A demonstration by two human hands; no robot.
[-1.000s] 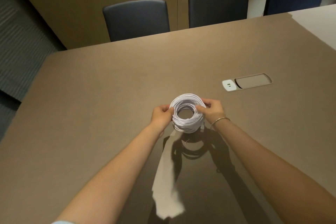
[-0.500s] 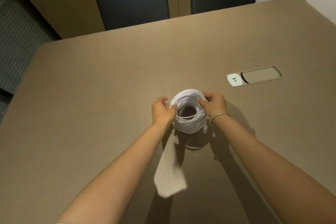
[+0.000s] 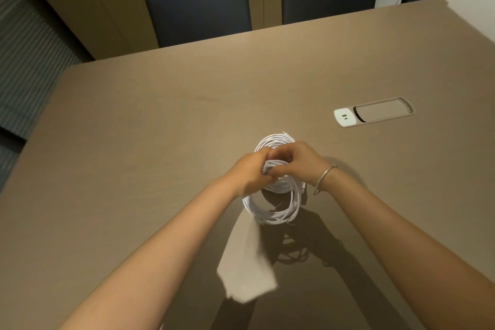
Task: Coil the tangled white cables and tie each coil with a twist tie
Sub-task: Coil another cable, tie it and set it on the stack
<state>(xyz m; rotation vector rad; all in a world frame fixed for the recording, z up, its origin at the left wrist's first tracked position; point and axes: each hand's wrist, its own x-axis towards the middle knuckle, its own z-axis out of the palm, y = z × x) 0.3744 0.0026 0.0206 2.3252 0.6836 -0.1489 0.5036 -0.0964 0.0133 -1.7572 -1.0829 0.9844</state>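
A coil of white cable sits in the middle of the brown table, with loops spreading toward me and away from me. My left hand and my right hand meet over the coil's middle, fingers closed on the strands there. The right wrist wears a metal bangle. A thin wire end, possibly a twist tie, shows inside the near loop. What my fingertips pinch is hidden by the hands.
A recessed power outlet panel with a white socket lies in the table to the right. Dark chairs stand along the far edge. The table's left edge drops to carpeted floor.
Both hands moved from the coil's left and right sides to its middle, fingers coming together. The coil has loosened into separate near and far loops.
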